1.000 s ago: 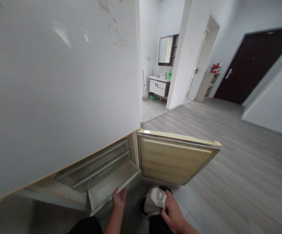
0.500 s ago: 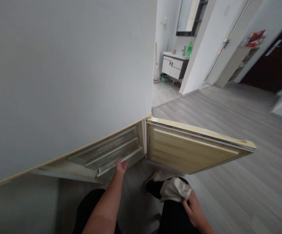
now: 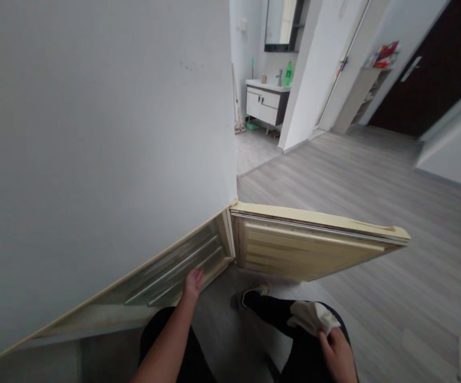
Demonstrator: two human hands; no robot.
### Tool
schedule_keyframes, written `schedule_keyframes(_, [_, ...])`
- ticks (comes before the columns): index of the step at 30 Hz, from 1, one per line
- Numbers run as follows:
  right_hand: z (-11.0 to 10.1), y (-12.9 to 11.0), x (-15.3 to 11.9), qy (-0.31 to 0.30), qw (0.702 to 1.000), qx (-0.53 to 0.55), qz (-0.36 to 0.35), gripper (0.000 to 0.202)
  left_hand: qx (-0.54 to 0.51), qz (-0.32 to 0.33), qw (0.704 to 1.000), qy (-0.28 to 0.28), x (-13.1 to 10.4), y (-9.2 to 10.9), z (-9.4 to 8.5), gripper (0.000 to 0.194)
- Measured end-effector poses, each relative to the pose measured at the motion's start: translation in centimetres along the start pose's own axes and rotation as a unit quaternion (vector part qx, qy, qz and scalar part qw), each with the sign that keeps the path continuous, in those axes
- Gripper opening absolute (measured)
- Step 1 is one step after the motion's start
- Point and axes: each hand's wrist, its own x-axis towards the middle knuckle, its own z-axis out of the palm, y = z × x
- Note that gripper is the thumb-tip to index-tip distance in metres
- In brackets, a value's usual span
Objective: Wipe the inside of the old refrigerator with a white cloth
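Observation:
A yellowed door (image 3: 313, 247) stands swung out from a low, pale compartment (image 3: 174, 271) with ridged inner surfaces. My left hand (image 3: 194, 280) is at the compartment's opening, fingers pointing inward; whether they touch or hold anything is too small to tell. Over my right knee, my right hand (image 3: 334, 346) is closed on a white cloth (image 3: 313, 315), which drapes over the black trouser leg.
A grey-white surface (image 3: 102, 133) rises above the compartment. Grey wood-look floor (image 3: 334, 175) stretches right. Beyond are a sink cabinet (image 3: 264, 103), a green bottle (image 3: 288, 73), a mop (image 3: 238, 114), a shelf (image 3: 360, 96) and a dark door (image 3: 421, 74). My shoe (image 3: 258, 290) is below the yellowed door.
The drawer-like front edge by my left hand has gone inward, and the hand is now off it. My right hand and the cloth have shifted right. The view has turned slightly.

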Motion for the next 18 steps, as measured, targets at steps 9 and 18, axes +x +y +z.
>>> schedule_keyframes(9, [11.2, -18.1, -3.9, -0.212, 0.950, 0.216, -0.071, 0.023, 0.116, -0.211, 0.943, -0.230, -11.6, -14.4, -1.0, 0.031])
schedule_keyframes(18, [15.5, -20.2, -9.2, -0.277, 0.916, 0.291, -0.002, 0.008, -0.120, -0.059, 0.991, -0.029, -3.6, -11.0, -9.6, 0.030])
